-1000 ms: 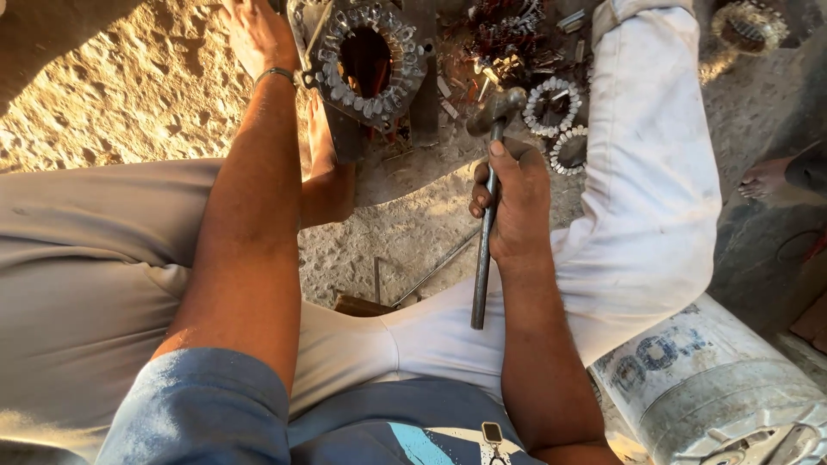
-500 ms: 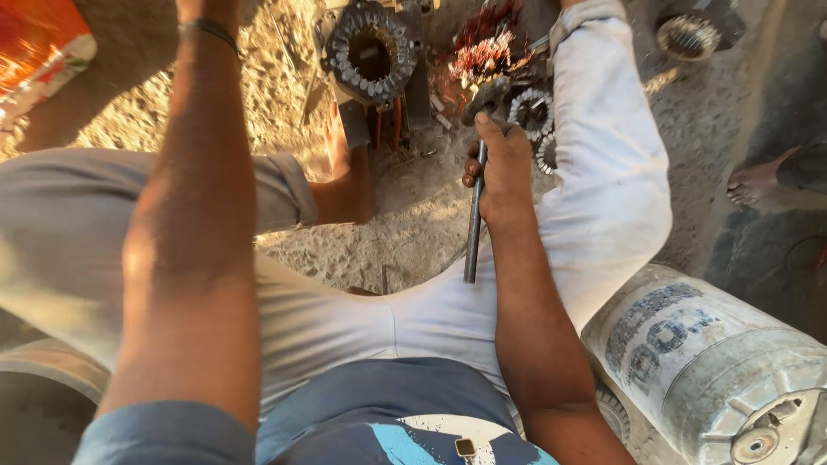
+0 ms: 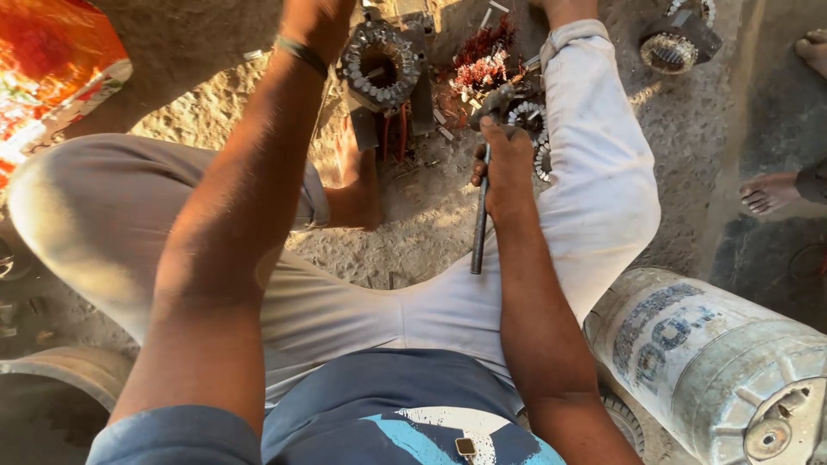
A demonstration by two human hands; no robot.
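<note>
Sandy ground (image 3: 431, 215), hammer (image 3: 482, 194) head-up, upright

Cream trousers (image 3: 362, 301), reddish copper wire (image 3: 482, 56), an orange patterned cloth (image 3: 43, 77), a grey-white drum (image 3: 706, 362) with blue markings.

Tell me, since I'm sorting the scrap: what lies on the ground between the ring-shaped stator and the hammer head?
In the head view, between the stator and the hammer head lie reddish copper wire scraps and small debris on sandy ground.

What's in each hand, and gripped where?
The right hand grips a hammer high on its metal handle, just below the head; the handle's free end points toward the body. The left hand is cut off by the frame's top edge, so its hold cannot be told.
</note>
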